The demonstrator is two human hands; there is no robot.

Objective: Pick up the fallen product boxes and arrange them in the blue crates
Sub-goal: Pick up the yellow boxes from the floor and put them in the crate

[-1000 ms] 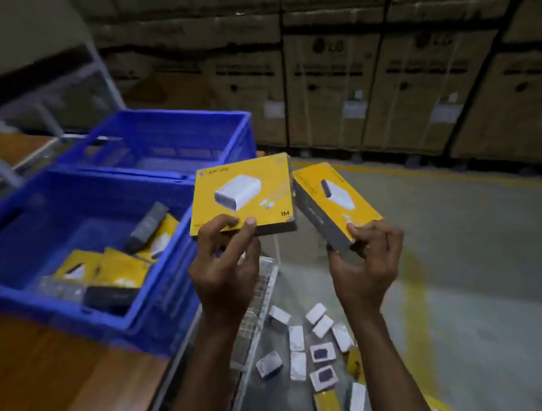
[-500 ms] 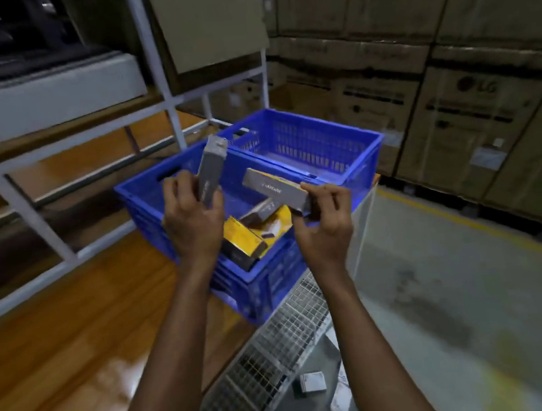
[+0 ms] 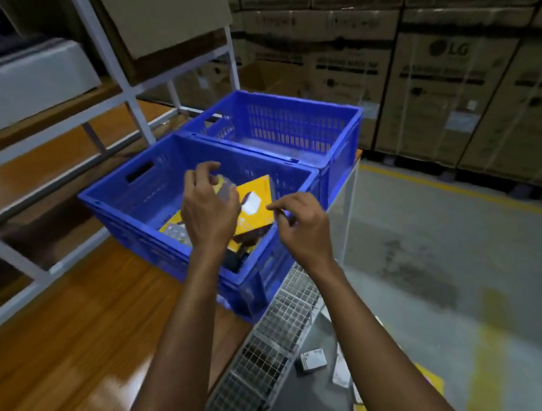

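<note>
Two blue crates stand side by side on a wooden shelf. The near crate holds several yellow product boxes; one yellow box lies tilted on top of the pile. The far crate shows no boxes. My left hand hovers over the near crate with loosely curled fingers, and a blurred grey box is just beside its fingertips, apparently out of its grip. My right hand is over the crate's right rim, fingers loosely curled and holding nothing. Fallen boxes lie on the floor below.
The wooden shelf stretches left of my arms under a white metal rack frame. A wire mesh panel edges the shelf. Large stacked cartons wall off the back. The grey floor has yellow lines.
One second ago each hand gripped a yellow box over the floor. Both moved over the near crate, and the boxes have left my hands and lie or drop inside it.
</note>
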